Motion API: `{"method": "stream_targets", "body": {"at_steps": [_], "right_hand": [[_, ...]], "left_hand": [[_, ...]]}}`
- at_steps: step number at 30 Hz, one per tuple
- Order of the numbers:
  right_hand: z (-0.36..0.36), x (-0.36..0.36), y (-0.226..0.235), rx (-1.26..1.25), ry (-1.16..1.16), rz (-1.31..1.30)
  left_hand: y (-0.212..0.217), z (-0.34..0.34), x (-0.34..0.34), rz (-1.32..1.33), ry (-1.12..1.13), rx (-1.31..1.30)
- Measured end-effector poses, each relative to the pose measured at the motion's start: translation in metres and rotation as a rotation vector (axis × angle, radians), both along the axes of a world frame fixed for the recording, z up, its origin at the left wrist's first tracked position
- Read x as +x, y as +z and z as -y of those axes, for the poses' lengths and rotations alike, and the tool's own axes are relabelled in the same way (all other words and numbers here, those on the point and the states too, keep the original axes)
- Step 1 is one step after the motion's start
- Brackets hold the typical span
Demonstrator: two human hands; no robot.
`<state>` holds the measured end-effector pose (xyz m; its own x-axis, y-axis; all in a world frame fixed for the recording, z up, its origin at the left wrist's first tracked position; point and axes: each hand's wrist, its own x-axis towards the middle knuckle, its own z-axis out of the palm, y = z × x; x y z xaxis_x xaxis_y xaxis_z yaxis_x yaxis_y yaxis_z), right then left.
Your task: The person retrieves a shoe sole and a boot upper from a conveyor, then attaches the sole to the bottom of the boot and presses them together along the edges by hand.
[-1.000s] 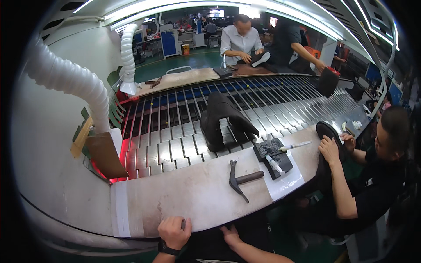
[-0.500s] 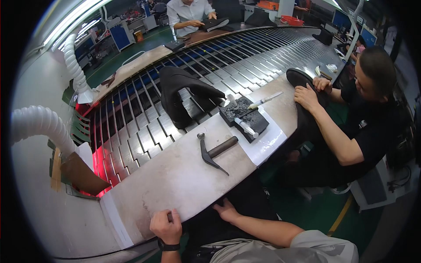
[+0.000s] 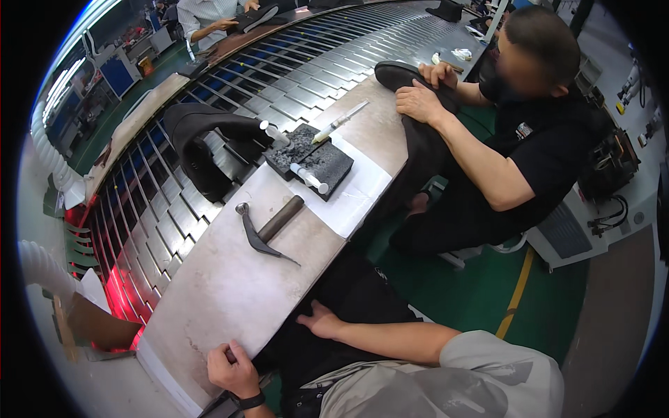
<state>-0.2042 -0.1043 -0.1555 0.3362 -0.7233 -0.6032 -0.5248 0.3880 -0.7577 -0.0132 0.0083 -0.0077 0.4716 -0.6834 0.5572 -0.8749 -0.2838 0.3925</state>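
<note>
My left hand (image 3: 233,369) rests at the near edge of the worktop (image 3: 230,299), its fingers curled into a loose fist with nothing visible in them. My right hand (image 3: 322,320) lies on my dark-clad lap just below the edge, thumb and fingers apart, nothing seen in it. Between my hands and the conveyor lies a cobbler's hammer (image 3: 259,230) with a curved dark head and a round grip; neither hand touches it. Beyond it a dark foam block (image 3: 324,167) bears several syringes, one of them a slim syringe with yellowish content (image 3: 339,122), on a white sheet (image 3: 359,184).
A black boot (image 3: 198,150) lies on the slatted metal conveyor (image 3: 174,223). At right a co-worker in black (image 3: 519,153) handles a dark boot (image 3: 428,136). Another person (image 3: 209,21) works across the conveyor. A white ribbed hose (image 3: 45,268) and brown flap (image 3: 97,322) stand at left.
The view has swung right, so the worktop and its things appear farther left. My hands keep the same places at the edge and lap. The co-worker still holds the boot.
</note>
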Motion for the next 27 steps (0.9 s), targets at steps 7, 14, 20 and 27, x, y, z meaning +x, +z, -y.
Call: {"method": "stream_targets", "body": {"at_steps": [7, 14, 20, 27], "right_hand": [[-0.001, 0.000, -0.002, -0.020, -0.016, 0.023], [0.000, -0.002, 0.009, -0.016, -0.033, -0.016], [0.004, -0.005, 0.015, 0.084, 0.020, 0.063], [-0.006, 0.001, 0.007, -0.057, 0.007, -0.016]], "left_hand": [[0.004, 0.002, -0.001, 0.002, -0.006, -0.020], [0.005, 0.001, -0.003, -0.018, 0.005, -0.012], [0.007, 0.000, -0.003, -0.012, 0.001, -0.004], [0.009, -0.001, -0.003, 0.011, 0.001, -0.004]]}}
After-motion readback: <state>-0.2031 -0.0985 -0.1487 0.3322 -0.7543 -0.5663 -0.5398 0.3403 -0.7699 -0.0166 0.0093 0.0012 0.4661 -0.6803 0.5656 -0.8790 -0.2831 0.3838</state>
